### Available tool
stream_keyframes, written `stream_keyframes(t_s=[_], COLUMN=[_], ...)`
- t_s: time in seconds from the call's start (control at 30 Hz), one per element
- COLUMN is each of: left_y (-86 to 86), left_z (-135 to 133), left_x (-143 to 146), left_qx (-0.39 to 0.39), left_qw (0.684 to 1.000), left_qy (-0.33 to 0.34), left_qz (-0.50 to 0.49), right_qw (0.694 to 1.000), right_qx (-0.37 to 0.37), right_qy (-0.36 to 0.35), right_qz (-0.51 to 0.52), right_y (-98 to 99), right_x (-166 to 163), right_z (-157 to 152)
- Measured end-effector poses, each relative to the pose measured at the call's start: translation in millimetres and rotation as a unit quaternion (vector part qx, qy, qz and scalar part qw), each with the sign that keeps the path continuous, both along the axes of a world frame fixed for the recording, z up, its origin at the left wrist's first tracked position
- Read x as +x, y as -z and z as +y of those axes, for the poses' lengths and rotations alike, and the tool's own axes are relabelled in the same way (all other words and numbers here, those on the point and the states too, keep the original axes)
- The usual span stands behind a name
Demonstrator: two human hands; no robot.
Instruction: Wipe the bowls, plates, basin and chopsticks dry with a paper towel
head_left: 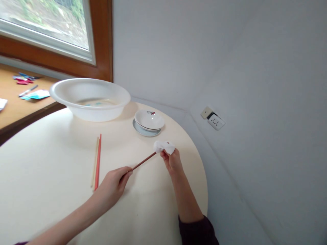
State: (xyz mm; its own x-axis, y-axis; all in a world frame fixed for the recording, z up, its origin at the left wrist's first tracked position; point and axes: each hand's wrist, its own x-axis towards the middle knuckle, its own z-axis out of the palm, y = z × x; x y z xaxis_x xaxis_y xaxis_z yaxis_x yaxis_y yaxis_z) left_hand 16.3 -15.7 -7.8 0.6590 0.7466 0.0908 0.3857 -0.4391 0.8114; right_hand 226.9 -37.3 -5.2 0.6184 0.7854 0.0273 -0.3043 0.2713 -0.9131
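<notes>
My left hand point(113, 185) pinches one end of a dark red-brown chopstick point(143, 161) that slants up to the right over the round cream table point(51, 190). My right hand point(172, 161) is closed on a crumpled white tissue point(163, 146), which wraps the chopstick's far end. Both hands hover a little above the tabletop near its right edge. Two more chopsticks, one red point(98, 161) and one pale point(94, 166), lie side by side on the table left of my left hand.
A large white plastic basin point(90, 98) with a little water stands at the table's far side. Small stacked dishes point(149, 121) sit to its right. A wooden sill point(15, 98) with a pen and coloured bits is at left. A wall socket point(216, 121) lies at right.
</notes>
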Motion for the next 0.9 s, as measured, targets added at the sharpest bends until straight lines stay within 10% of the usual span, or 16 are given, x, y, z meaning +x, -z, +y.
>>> stream_keyframes(t_s=[0.9], left_y=[-0.8], left_z=[-6.6], left_x=[3.2], left_qx=[-0.096], left_qw=[0.995], left_qy=[0.006], left_qz=[-0.005], right_qw=[0.952], right_qx=[0.026], right_qy=[0.22], right_qz=[-0.213], right_y=[15.7], right_x=[-7.5], right_z=[2.7])
